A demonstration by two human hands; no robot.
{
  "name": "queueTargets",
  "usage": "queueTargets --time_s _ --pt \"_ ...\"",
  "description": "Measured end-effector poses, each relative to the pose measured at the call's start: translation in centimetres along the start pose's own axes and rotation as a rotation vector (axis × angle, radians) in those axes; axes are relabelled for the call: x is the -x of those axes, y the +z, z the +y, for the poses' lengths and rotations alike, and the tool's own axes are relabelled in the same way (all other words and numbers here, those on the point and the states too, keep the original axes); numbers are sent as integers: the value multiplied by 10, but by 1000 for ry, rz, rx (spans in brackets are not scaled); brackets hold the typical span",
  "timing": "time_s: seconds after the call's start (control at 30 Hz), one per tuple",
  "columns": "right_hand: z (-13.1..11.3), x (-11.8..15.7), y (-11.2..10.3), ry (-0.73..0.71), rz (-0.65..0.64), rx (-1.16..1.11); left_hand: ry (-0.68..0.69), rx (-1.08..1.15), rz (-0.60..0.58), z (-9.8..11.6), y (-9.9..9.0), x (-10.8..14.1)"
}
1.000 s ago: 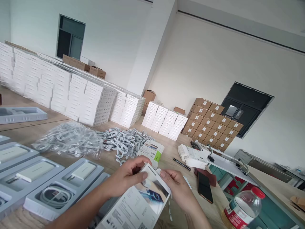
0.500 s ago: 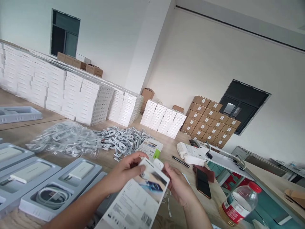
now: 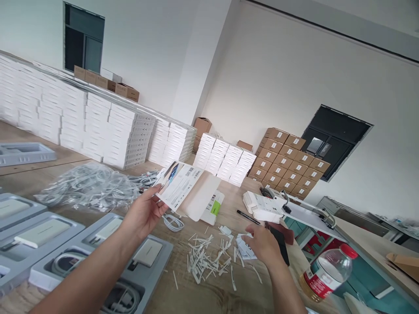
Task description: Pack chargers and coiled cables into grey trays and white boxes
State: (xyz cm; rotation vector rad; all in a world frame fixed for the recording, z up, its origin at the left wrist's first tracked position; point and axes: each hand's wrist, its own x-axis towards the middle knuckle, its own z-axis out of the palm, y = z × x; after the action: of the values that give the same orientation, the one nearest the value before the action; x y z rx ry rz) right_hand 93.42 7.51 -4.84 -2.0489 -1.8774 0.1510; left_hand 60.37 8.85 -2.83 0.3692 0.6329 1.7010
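My left hand (image 3: 149,216) grips one edge of a printed white cardboard box (image 3: 176,189), raised over the table and tilted. Its blank flap side faces right. Over on the right, my right hand (image 3: 263,244) has its fingers apart, above some small white papers (image 3: 245,247); whether it touches them I cannot tell. Between the hands lies a heap of white paper strips (image 3: 206,261). A coiled white cable (image 3: 173,222) rests below the held box. Behind the box is another box with a green label (image 3: 215,207).
Trays (image 3: 153,279) holding white power adapters and cables fill the left front. Bagged cables (image 3: 88,187) lie behind them. White box stacks (image 3: 127,139) line the back. At right are a pen (image 3: 248,216), folded cartons (image 3: 262,207), a phone (image 3: 279,242) and a red-capped bottle (image 3: 329,272).
My left hand has moved left and up with the box, turning it. My right hand has let go of the box and moved right and down towards the white papers.
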Motion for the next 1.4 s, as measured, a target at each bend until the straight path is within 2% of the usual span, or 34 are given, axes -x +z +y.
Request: queueTargets --time_s 0.17,0.37,0.47,0.57,0.63,0.8,0.87,0.97,1.07,1.17,1.27,1.4 --pt "10 1 12 56 -103 207 -12 -61 -27 -8 -3 -2" --pt "12 0 16 -20 -105 244 -59 -117 -31 -13 -6 -5" --pt "16 -1 9 -51 -62 222 -77 -138 -35 -15 -9 -6" --pt "16 -1 -6 -65 37 186 -97 -166 -35 -16 -11 -7" --pt "14 0 -17 -77 115 91 -113 -188 -35 -18 -11 -7" --pt "3 12 -34 -198 335 -589 -149 -249 -27 -22 -12 -7" --pt "-4 19 -35 -222 394 -691 -171 -275 -28 -23 -12 -6" --pt "-21 29 -34 -372 434 -699 -217 -311 -43 -25 -12 -4" --pt "-41 37 -30 -660 364 -558 -263 -330 -64 -28 -10 -1" --pt "-55 43 -22 -781 295 -370 -306 -325 -90 -31 -8 2" --pt "-61 46 -12 -706 293 -348 -333 -290 -106 -32 -7 2" --pt "-64 49 -1 -528 505 -595 -261 -157 -74 -24 -8 -2"
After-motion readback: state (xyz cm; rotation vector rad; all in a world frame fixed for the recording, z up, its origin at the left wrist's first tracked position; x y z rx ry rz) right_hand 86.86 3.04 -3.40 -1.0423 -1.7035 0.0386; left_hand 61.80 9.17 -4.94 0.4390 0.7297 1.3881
